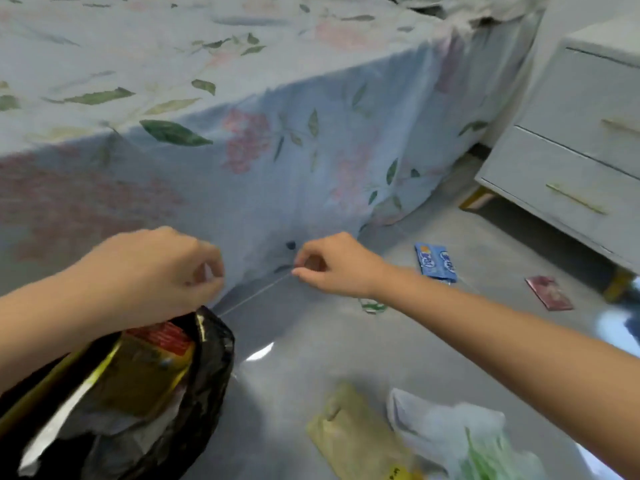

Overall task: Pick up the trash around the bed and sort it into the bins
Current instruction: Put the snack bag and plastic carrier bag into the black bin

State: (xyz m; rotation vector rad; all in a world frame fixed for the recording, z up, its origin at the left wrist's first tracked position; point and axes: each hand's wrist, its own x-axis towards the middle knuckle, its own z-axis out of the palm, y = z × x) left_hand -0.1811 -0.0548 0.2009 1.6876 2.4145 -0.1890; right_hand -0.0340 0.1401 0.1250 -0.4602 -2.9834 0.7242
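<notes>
Pinching a thin strip, right hand and left hand hover over the black bag (holding wrappers).

Black bin bag runs off the bottom-left edge, its contents a blurred jumble. Just beyond the bag, the thin strand is too fine to identify. Well right of the bag, the green-printed plastic bag is cropped below.
</notes>
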